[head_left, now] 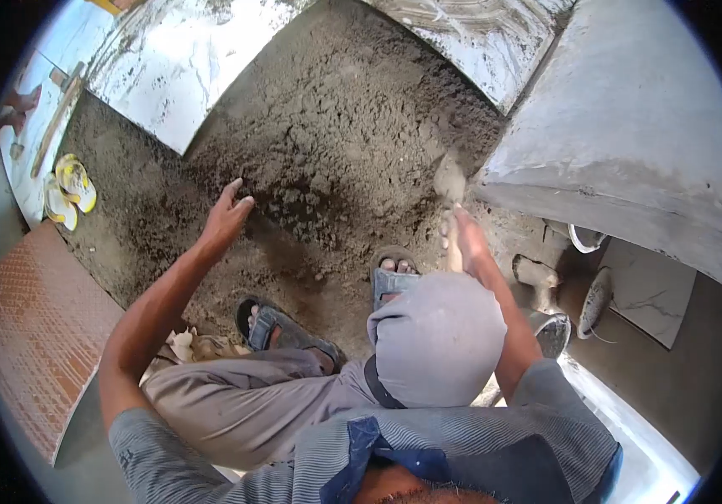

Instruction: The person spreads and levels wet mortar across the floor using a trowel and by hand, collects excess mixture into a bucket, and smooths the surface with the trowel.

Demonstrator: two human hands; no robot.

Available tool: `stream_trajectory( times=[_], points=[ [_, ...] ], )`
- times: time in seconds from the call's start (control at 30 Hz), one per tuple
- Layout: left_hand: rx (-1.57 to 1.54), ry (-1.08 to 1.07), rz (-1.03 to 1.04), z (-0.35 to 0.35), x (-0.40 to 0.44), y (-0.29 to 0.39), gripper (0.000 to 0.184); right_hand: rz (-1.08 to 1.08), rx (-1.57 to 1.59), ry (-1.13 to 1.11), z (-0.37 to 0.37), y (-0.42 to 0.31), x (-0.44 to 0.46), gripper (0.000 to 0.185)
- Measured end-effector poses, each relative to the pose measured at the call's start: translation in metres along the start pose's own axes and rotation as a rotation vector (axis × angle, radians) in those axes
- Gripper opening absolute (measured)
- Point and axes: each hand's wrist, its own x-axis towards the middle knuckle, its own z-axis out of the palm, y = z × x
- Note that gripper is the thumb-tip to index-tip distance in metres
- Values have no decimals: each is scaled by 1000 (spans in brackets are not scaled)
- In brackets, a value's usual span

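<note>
My left hand [228, 214] is over the dark, crumbly mortar [327, 109], its fingers apart and holding nothing. Loose clumps lie just right of its fingertips. On the right, beside my raised knee, my right hand [464, 239] is closed round the handle of a trowel [450, 178]. The trowel's blade is coated in grey and points away from me, near the corner of the grey wall block. My sandalled feet rest on the mortar between my two hands.
White marbled tiles [168, 76] border the mortar at the top. A grey ledge [621, 126] stands right, with buckets [548, 333] below. Yellow-white sandals [75, 183] and a ridged brown tile [42, 328] lie left. Another person's feet [21, 109] show at the far left.
</note>
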Motion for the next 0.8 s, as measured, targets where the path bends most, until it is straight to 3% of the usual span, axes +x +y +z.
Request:
stream_trajectory(
  times=[0.07, 0.13, 0.27, 0.47, 0.53, 0.63, 0.8],
  points=[
    [-57, -20, -38, 0, 5, -14, 60, 78, 150, -30, 11, 19, 5, 30],
    [39, -1, 9, 2, 9, -18, 61, 74, 123, -238, 27, 21, 16, 32],
    [-46, 7, -24, 4, 1, -6, 62, 106, -175, -322, 69, 5, -8, 36],
    [69, 15, -22, 3, 1, 0, 63, -240, -479, -546, 90, -64, 4, 36],
    [-59, 15, -46, 4, -2, -4, 64, -16, -445, -585, 108, -107, 27, 35],
    [-131, -5, -42, 10, 6, -19, 69, 90, -613, -721, 130, -119, 52, 34],
    [-287, -80, -128, 19, 7, -21, 77, -59, -1061, -760, 123, -102, 28, 38]
  ],
)
